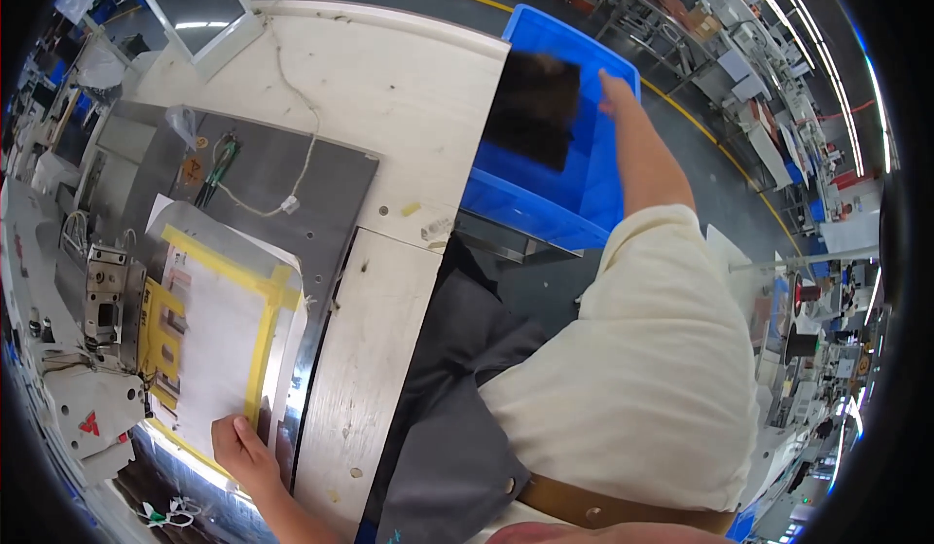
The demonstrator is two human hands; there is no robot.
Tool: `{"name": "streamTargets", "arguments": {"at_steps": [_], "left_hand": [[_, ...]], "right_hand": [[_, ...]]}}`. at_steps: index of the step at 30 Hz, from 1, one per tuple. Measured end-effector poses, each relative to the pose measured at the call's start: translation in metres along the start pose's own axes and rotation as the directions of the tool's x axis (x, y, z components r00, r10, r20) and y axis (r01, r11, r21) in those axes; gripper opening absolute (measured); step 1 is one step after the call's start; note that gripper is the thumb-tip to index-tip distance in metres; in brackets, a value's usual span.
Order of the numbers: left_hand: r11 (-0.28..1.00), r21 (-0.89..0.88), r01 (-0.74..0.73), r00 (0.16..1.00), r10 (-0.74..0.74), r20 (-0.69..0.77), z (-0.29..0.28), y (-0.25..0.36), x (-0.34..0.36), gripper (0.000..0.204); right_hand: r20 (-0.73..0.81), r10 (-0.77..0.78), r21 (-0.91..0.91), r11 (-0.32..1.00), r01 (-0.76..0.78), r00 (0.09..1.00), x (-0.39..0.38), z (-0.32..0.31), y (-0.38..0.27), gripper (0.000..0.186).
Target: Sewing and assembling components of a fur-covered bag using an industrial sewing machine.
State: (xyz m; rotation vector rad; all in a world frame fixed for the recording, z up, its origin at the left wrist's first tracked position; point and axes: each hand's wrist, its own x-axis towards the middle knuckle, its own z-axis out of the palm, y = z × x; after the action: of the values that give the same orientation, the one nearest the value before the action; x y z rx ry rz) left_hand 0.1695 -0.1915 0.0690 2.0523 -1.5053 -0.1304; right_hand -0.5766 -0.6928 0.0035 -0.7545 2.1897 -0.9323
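Observation:
My left hand (243, 452) is closed at the near corner of a flat sewing template (229, 349), a pale sheet edged with yellow tape and with cut-out slots at its left. The template lies on a grey metal machine bed (336, 179), beside the sewing machine head (102, 301). My right arm reaches out to a deep blue plastic bin (608, 208). There my right hand (613, 94) is above the bin's far right side, fingers stretched and apart from a dark brown flat piece (535, 106). That piece is smeared by motion inside the bin.
A white worktable (409, 87) borders the machine bed. Green-handled snips (219, 166) and a white cord (306, 145) lie on it. A screen on a white frame (199, 9) stands at the far left. Other workstations (749, 77) line the right beyond a yellow floor line.

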Motion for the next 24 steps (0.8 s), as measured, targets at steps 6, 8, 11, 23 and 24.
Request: {"name": "streamTargets", "arguments": {"at_steps": [6, 8, 11, 23, 24], "left_hand": [[0.999, 0.001, 0.041, 0.999, -0.041, 0.008, -0.001, 0.008, 0.006, 0.021], [0.999, 0.021, 0.045, 0.999, -0.044, -0.020, -0.001, 0.012, 0.010, 0.018], [0.997, 0.040, 0.070, 0.997, -0.068, -0.037, -0.001, 0.013, 0.010, 0.011], [0.954, 0.266, 0.140, 0.988, -0.153, 0.028, -0.074, 0.012, -0.054, 0.025], [0.920, 0.306, 0.246, 0.962, -0.270, 0.037, -0.092, 0.006, -0.073, 0.027]], "right_hand": [[0.398, 0.030, -0.211, 0.976, 0.060, 0.917, -0.046, 0.073, 0.085, 0.069], [0.407, -0.036, -0.266, 0.951, 0.156, 0.913, -0.043, 0.083, 0.100, 0.065], [0.495, -0.222, -0.210, 0.908, 0.363, 0.840, -0.021, 0.092, 0.109, 0.051], [0.221, -0.866, -0.164, 0.420, 0.893, 0.448, -0.143, 0.148, -0.112, 0.043], [0.329, -0.860, -0.051, 0.395, 0.917, 0.389, -0.183, 0.161, -0.119, 0.042]]}}
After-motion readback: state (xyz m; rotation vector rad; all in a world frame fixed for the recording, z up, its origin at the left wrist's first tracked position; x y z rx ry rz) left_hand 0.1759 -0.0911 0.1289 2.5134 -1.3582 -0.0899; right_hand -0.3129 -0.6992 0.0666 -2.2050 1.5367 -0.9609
